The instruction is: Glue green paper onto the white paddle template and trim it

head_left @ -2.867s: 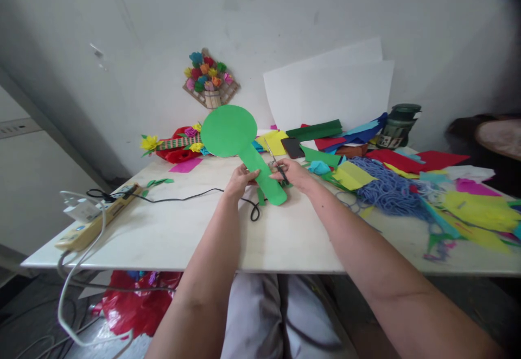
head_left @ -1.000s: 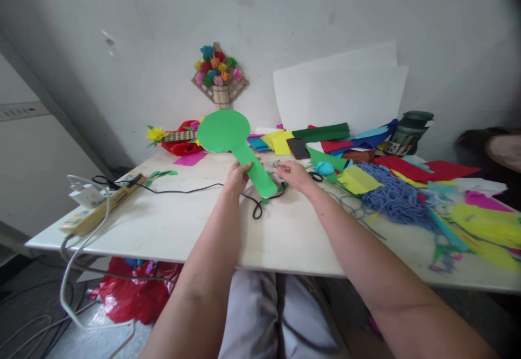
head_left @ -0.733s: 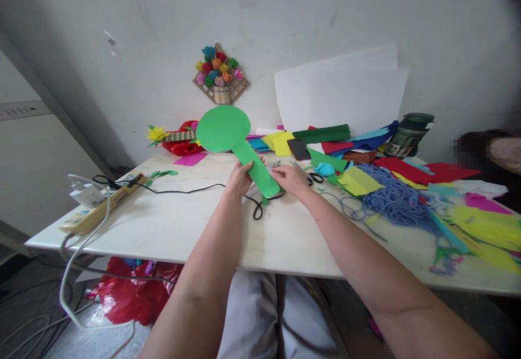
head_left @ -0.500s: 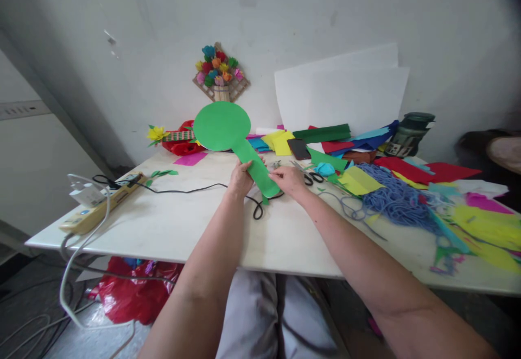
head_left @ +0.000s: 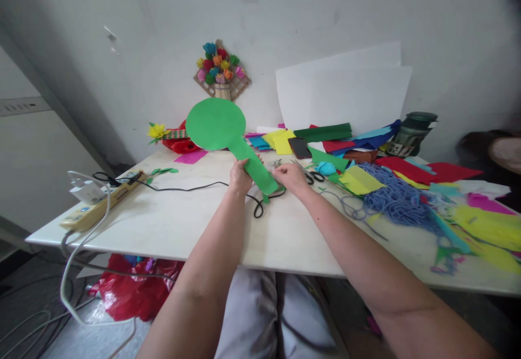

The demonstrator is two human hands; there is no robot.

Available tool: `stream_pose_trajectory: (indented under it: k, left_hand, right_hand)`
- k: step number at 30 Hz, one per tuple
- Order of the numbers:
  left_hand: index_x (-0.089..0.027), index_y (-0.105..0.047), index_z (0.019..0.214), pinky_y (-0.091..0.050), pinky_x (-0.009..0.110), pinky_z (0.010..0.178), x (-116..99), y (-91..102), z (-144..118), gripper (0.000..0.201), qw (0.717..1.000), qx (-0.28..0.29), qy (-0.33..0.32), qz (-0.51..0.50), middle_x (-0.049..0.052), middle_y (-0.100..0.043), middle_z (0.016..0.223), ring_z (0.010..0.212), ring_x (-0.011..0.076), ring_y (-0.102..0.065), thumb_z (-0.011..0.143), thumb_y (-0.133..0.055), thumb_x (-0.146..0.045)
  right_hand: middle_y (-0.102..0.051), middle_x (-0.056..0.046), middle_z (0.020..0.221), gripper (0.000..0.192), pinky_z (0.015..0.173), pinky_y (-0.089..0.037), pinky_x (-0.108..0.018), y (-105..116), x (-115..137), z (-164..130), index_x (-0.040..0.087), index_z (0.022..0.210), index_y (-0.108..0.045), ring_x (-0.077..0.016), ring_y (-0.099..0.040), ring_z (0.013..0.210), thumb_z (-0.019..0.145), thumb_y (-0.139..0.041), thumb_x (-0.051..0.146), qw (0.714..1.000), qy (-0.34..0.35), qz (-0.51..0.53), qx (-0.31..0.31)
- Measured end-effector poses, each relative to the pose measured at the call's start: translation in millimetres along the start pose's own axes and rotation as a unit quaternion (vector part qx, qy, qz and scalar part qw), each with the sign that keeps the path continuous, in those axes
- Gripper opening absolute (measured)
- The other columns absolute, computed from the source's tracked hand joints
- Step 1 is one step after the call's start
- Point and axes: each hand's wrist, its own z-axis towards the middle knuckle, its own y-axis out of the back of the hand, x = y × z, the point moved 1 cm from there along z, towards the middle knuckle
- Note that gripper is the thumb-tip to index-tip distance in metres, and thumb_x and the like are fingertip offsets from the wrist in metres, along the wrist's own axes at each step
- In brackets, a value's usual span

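A flat green fan-shaped piece (head_left: 215,124), with a round head and a long strip for a handle, is held up tilted above the table. My left hand (head_left: 241,177) is closed around the handle's upper part, thumb on the front face and fingers behind. At the handle's lower right edge, my right hand (head_left: 292,179) is closed in a pinch, its fingertips touching that edge. The back of the piece is hidden. Just right of that hand lie black-handled scissors (head_left: 315,177), and a black cord (head_left: 258,208) loops on the table below.
A power strip (head_left: 93,207) with a white charger is at the left. Blue yarn (head_left: 393,199), coloured paper sheets (head_left: 360,180), a phone (head_left: 299,147) and a dark bottle (head_left: 411,134) lie to the right. A flower decoration (head_left: 220,69) is against the wall.
The green piece has shifted slightly left and down at its round head. My right fingertips have slid from the front of the handle to its edge.
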Motion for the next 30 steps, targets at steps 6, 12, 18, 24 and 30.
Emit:
stream_pose_trajectory:
  k: [6,12,18,24,30]
  left_hand:
    - [-0.017,-0.05,0.114,-0.046,0.044,0.084,-2,2.2,2,0.049,1.0,-0.001,-0.002,-0.001,0.005,-0.066,0.071,0.08,0.0234,-0.065,0.065,-0.044,-0.013]
    - [-0.014,-0.053,0.109,-0.045,0.043,0.085,-2,5.8,5,0.046,1.0,-0.013,0.005,0.0,0.006,-0.066,0.073,0.078,0.0232,-0.064,0.063,-0.046,-0.017]
    - [-0.013,-0.056,0.102,-0.045,0.04,0.086,-2,10.7,8,0.04,1.0,-0.005,-0.005,-0.01,0.007,-0.067,0.075,0.079,0.0221,-0.064,0.063,-0.047,-0.019]
    - [-0.013,-0.056,0.099,-0.045,0.039,0.085,-2,10.4,8,0.037,1.0,-0.008,-0.005,-0.012,0.007,-0.067,0.075,0.078,0.0216,-0.064,0.064,-0.047,-0.019]
    - [-0.014,-0.057,0.097,-0.045,0.038,0.085,-1,11.3,9,0.036,1.0,-0.006,-0.009,-0.015,0.006,-0.067,0.076,0.077,0.0207,-0.064,0.064,-0.046,-0.018]
  right_hand:
    - [-0.055,0.0,0.044,0.036,0.039,-0.032,-0.019,2,-8,4,0.014,0.059,-0.063,-0.007,-0.045,0.037,0.076,-0.053,0.044,0.981,-0.088,0.122,0.122]
    - [-0.053,0.001,0.041,0.031,0.036,-0.031,-0.016,6,-4,2,0.013,0.057,-0.06,-0.0048,-0.042,0.035,0.076,-0.057,0.037,0.968,-0.112,0.169,0.15]
    - [-0.051,0.001,0.039,0.031,0.034,-0.029,-0.016,10,4,-2,0.012,0.053,-0.057,-0.0039,-0.04,0.033,0.076,-0.058,0.032,0.958,-0.144,0.183,0.169]
    - [-0.049,0.003,0.037,0.029,0.033,-0.027,-0.015,12,6,-4,0.011,0.054,-0.057,-0.0026,-0.037,0.031,0.076,-0.061,0.03,0.949,-0.144,0.221,0.175]
    - [-0.051,0.002,0.037,0.027,0.031,-0.024,-0.015,12,3,-4,0.011,0.055,-0.056,-0.0027,-0.037,0.03,0.077,-0.059,0.026,0.927,-0.185,0.252,0.205]
